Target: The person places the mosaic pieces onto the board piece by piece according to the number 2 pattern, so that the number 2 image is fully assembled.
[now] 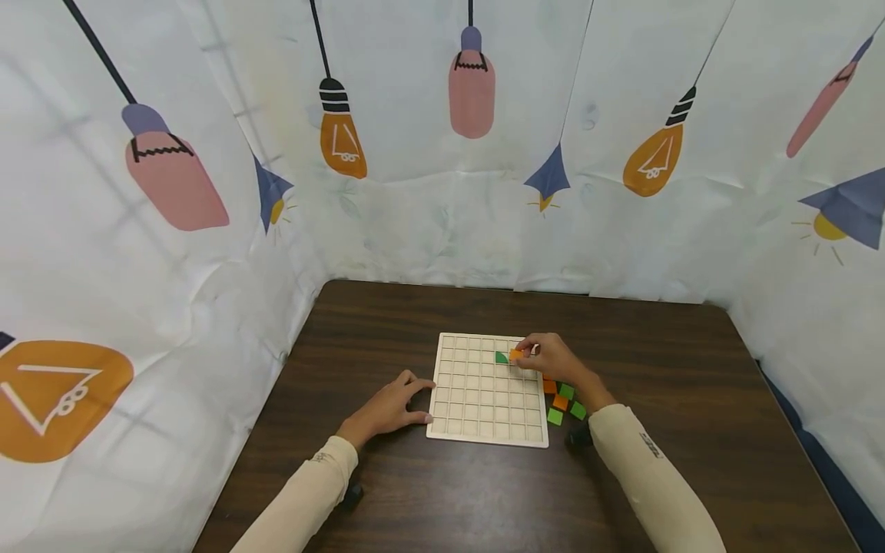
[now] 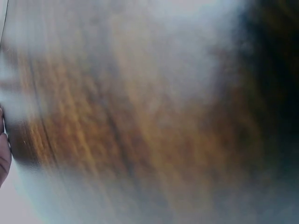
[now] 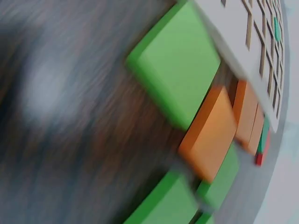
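A pale gridded board (image 1: 470, 399) lies flat on the dark wooden table. My right hand (image 1: 551, 359) pinches a small orange tile (image 1: 515, 354) over the board's upper right part. Just left of that tile, a green piece with a curved edge (image 1: 501, 358) sits in a grid square. At the board's left edge rests my left hand (image 1: 390, 407), its thumb and forefinger spread and touching the rim. Only a sliver of fingers (image 2: 3, 161) shows in the blurred left wrist view. The right wrist view does not show the right hand.
Several loose green tiles (image 3: 180, 65) and orange tiles (image 3: 212, 133) lie along the board's right side, below my right forearm. A red piece (image 3: 263, 149) shows further along that edge. A white curtain (image 1: 429, 223) printed with lamps surrounds the table (image 1: 387, 315).
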Available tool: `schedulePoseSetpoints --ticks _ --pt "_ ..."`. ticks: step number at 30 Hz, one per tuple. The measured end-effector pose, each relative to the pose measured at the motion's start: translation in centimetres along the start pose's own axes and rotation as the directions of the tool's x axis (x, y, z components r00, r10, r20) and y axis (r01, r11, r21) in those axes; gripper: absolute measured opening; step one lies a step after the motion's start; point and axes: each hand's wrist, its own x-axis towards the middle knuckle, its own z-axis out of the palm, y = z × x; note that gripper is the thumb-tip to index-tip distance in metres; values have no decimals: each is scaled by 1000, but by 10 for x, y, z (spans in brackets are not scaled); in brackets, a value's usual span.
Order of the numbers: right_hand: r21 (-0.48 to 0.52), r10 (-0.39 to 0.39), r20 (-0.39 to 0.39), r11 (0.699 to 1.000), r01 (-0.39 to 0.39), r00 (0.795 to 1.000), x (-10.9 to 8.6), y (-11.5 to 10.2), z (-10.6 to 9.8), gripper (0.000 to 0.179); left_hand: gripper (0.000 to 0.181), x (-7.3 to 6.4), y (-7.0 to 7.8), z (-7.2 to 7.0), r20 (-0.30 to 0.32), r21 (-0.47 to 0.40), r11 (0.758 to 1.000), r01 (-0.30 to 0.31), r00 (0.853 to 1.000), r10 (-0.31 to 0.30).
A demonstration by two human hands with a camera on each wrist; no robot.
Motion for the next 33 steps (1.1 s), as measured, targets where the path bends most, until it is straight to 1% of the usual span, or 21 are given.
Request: schedulePoseSetpoints --ticks 5,9,14,17,23,29,33 --pt "7 -27 23 1000 26 999 15 -7 10 20 67 0 0 -1 0 0 1000 -11 1000 11" --pt "-9 -23 39 1000 24 999 23 -10 16 20 68 1 1 0 -2 9 1000 -17 1000 17" --pt "-21 -29 54 999 30 998 31 -11 22 21 68 1 1 -1 0 21 1000 -10 1000 9" --pt "-27 -28 57 999 30 998 34 -13 26 21 68 1 1 -1 6 29 1000 -2 1000 1" --pt "-51 -37 60 998 40 997 39 -13 32 22 67 0 1 -2 5 30 1000 -8 1000 7" --pt "-71 -10 71 997 15 997 41 -14 36 23 67 -1 2 -2 -1 35 999 -25 1000 25" --pt "-69 9 77 998 -4 997 41 -14 38 23 67 -1 2 -1 5 51 999 -21 1000 20"
